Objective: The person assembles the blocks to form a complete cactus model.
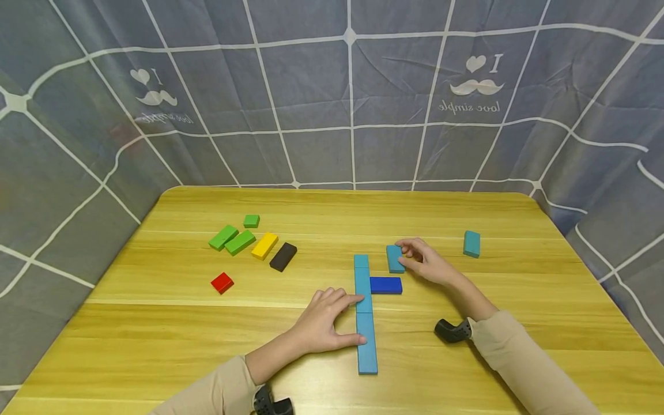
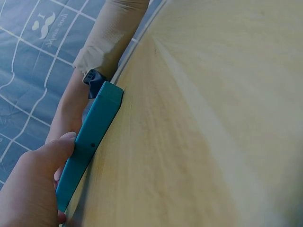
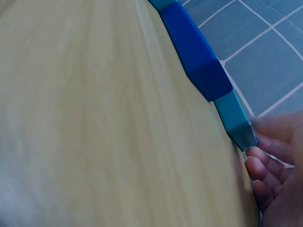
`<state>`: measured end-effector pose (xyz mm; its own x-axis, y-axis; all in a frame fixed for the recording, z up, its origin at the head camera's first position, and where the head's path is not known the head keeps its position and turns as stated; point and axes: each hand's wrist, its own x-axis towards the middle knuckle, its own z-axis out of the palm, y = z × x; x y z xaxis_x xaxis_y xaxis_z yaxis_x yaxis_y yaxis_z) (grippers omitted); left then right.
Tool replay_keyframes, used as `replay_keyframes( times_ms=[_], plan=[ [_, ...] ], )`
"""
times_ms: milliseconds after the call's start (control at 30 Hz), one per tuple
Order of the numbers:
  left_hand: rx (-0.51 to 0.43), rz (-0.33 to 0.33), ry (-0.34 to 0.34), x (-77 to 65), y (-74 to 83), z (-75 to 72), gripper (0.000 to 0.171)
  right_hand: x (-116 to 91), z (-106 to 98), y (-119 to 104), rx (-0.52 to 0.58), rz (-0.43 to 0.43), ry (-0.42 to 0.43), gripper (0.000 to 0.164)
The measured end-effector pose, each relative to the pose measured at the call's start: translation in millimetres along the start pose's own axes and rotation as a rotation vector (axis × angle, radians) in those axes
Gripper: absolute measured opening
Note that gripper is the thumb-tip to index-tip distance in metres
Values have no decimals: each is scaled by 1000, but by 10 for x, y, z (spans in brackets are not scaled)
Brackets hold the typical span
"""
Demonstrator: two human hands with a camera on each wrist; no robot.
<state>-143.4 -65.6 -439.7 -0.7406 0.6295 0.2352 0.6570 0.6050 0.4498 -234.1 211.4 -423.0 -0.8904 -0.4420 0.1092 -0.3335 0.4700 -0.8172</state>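
Note:
Light blue blocks lie end to end in a straight row running away from me. My left hand reaches it from the left, thumb and index fingertip spread apart and resting on the row. In the left wrist view that thumb touches the side of a light blue block. A dark blue block lies crosswise against the row's right side. Beyond it, my right hand pinches a separate light blue block with thumb and curled index finger at its right side and far end.
Another light blue block lies at the right. On the left are several green blocks, a yellow block, a black block and a red block. A grey patterned curtain hangs behind the wooden table.

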Motion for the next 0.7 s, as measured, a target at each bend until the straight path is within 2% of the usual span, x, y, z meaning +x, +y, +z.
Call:
replay_keyframes(
  times_ms=[167, 500, 700],
  plan=[
    [-9, -7, -2, 0, 0, 2, 70, 12, -16, 137, 37, -16, -10, 34],
    [-3, 0, 6, 3, -9, 11, 70, -6, -32, 79, 67, -20, -37, 33],
    [-4, -2, 3, 2, -7, 4, 70, 0, -35, 139, 64, -12, -53, 34]
  ],
)
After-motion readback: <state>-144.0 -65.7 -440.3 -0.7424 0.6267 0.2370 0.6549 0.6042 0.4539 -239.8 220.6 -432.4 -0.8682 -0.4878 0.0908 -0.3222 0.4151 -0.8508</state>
